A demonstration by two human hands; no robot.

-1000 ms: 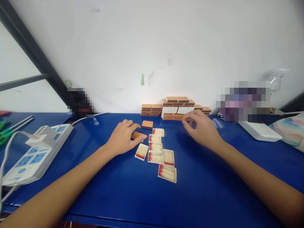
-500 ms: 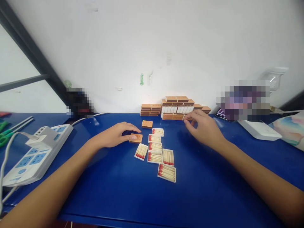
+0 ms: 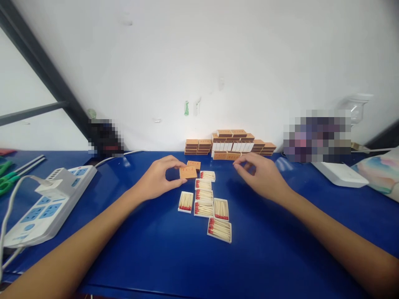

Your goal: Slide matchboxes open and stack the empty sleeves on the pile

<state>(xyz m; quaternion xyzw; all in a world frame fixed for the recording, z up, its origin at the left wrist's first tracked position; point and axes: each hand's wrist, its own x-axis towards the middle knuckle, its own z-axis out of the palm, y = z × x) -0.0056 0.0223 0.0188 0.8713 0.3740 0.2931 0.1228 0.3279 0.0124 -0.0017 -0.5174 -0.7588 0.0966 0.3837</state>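
My left hand (image 3: pixel 160 176) is closed on an orange matchbox (image 3: pixel 188 172), thumb at its near edge and fingers at its far side. Right behind it, partly covered, another matchbox (image 3: pixel 193 164) lies on the blue table. My right hand (image 3: pixel 262 174) hovers in front of the stacked matchboxes (image 3: pixel 232 145), its fingers loosely curled and apart, with nothing visible between them. Between the hands, several white trays of red-tipped matches (image 3: pixel 204 208) form a rough column. One match tray (image 3: pixel 185 202) sits apart on the left, and another match tray (image 3: pixel 219 229) is nearest me.
A smaller matchbox stack (image 3: pixel 197 147) stands against the wall (image 3: pixel 199 62). On the left are a power strip (image 3: pixel 50 207) with a plugged-in charger and green-handled scissors (image 3: pixel 8 178). A white flat device (image 3: pixel 341 173) and a colourful pouch (image 3: pixel 378 172) lie at right.
My left hand has lifted the matchbox and moved it right. My right hand has shifted slightly left and nearer me. The left match tray now lies straighter.
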